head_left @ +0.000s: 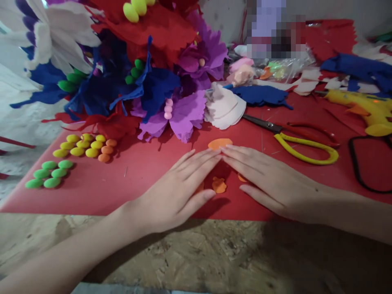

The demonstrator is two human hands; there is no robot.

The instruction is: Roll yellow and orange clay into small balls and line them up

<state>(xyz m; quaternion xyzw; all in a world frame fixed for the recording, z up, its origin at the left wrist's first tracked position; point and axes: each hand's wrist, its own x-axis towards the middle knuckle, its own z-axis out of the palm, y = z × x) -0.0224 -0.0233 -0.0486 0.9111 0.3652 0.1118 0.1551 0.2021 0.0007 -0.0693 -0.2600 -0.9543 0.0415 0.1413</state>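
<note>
My left hand [183, 188] lies flat over the red sheet with its fingers stretched out. Facing it, my right hand [265, 175] is also spread flat, and the fingertips of both meet in the middle. Just beyond those fingertips shows a flat orange oval piece [219, 143], which they appear to touch. Between the two thumbs lies a small flower-shaped orange piece [219, 185]. Another bit of orange [242, 178] peeks out beside the right fingers, mostly covered. More orange is partly hidden by the left hand.
Yellow [77, 151], green [52, 182] and orange ovals [105, 158] sit in groups at left. Large butterfly shapes [183, 110] crowd the back left. Scissors with yellow and red handles [306, 151] lie at right, near a yellow glue gun [363, 107] with a black cable [357, 171].
</note>
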